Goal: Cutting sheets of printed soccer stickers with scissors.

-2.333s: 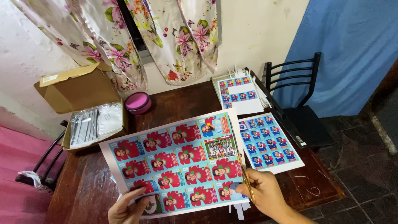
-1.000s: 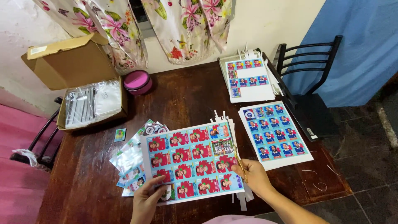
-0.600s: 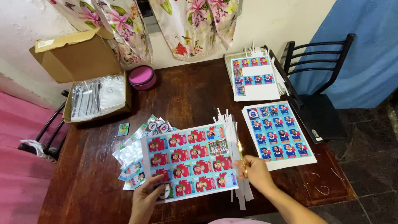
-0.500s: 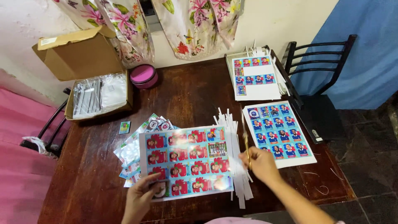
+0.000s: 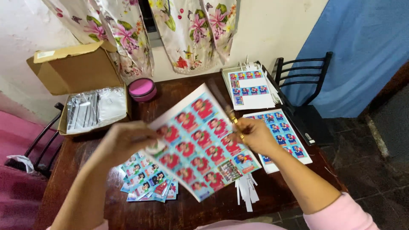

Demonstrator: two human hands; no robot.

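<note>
Head view, left to right: an open cardboard box with clear plastic sleeves sits at the table's far left corner, a pink round tin beside it. The left hand pinches the left edge of a tilted sticker sheet held above cut stickers on the wooden table. The right hand grips scissors at the sheet's right edge; paper strips lie below.

Soft, even indoor light with faint shadows. Motion blur smears the left hand and the sheet at centre. The wall at 11 o'clock looks bright, and the floor at 4 o'clock dim.
</note>
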